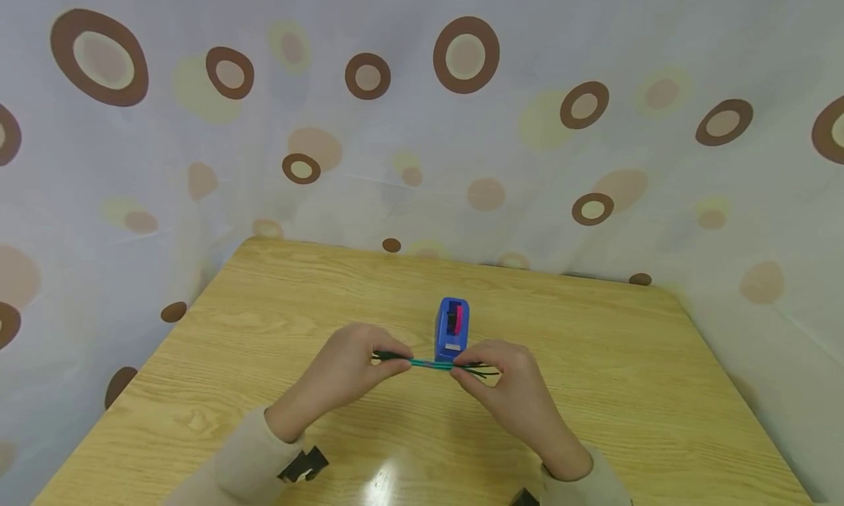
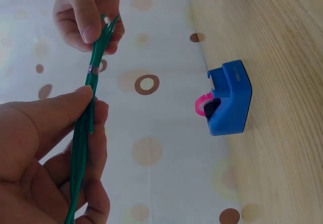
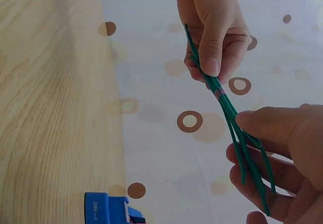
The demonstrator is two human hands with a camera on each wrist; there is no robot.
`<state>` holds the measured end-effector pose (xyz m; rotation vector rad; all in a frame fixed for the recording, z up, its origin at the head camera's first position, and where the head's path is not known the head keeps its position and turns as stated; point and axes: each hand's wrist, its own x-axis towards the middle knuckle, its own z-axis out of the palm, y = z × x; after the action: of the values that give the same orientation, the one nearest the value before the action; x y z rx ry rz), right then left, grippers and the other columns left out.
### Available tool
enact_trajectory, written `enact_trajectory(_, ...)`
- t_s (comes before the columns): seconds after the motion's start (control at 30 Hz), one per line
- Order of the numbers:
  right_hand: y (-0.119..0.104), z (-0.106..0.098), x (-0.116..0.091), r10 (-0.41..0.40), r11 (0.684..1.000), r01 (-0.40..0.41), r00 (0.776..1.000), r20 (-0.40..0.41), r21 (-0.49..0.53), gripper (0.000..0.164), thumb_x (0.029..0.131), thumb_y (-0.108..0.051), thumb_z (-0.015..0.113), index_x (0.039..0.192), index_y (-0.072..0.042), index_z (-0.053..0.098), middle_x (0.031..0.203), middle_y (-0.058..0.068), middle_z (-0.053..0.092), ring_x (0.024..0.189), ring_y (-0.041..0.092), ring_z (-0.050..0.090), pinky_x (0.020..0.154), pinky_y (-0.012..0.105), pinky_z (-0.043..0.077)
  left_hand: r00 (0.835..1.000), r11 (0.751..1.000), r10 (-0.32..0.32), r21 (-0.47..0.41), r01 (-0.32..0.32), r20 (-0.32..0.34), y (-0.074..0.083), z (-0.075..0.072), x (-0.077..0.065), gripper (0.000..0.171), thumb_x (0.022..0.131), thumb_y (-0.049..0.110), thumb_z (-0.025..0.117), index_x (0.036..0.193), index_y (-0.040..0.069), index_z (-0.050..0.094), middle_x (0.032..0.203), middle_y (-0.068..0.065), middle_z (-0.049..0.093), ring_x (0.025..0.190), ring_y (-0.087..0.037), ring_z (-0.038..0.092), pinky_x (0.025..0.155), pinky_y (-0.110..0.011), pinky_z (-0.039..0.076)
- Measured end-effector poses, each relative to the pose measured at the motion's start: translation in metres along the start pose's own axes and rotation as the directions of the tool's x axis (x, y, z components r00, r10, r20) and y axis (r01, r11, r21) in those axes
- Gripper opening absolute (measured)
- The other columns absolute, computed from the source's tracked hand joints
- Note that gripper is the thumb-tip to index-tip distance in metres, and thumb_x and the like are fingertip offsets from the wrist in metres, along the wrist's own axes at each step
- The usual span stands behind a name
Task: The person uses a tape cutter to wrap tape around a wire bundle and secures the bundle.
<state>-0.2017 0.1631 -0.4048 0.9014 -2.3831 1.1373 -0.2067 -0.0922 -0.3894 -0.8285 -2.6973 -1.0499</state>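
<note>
Between both hands stretches a thin bundle of green wire-like strands, with a narrow band of tape round its middle. My left hand pinches one end between thumb and fingers. At the other end my right hand pinches the bundle, and the loose tips fan out past its thumb. A blue tape dispenser with a pink roll stands on the table just beyond the strands. In the right wrist view only part of that dispenser shows, at the bottom edge.
The light wood table runs back to a pale curtain with brown and beige circles, which also hangs along both sides. Dark straps sit at the cuffs of the beige sleeves.
</note>
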Motion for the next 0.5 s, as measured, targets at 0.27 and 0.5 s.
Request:
enact_trajectory(0.27, 0.001, 0.001, -0.004, 0.037, 0.999, -0.038, 0.999, -0.026, -0.009, 0.019, 0.078, -0.007, 0.084, 0.094, -0.014, 0.077, 0.101, -0.008, 0.071, 0.097, 0.011, 0.066, 0.083, 0.038, 0.054, 0.996, 0.996, -0.085, -0.025, 0.085, -0.003, -0.012, -0.007, -0.013, 0.009, 0.086, 0.021, 0.078, 0.095, 0.024, 0.079, 0.091, 0.014, 0.072, 0.074, 0.0, 0.059, 0.063, -0.025, 0.048)
enact_trajectory(0.5, 0.004, 0.001, -0.009, 0.073, 0.997, -0.074, 0.996, -0.044, -0.021, 0.018, 0.08, -0.008, 0.083, 0.095, -0.014, 0.077, 0.101, -0.006, 0.071, 0.099, 0.011, 0.065, 0.086, 0.039, 0.053, 0.995, 0.994, -0.1, -0.033, 0.1, -0.01, -0.024, -0.012, -0.02, 0.009, 0.086, 0.022, 0.078, 0.095, 0.023, 0.079, 0.091, 0.013, 0.072, 0.073, -0.001, 0.059, 0.063, -0.025, 0.048)
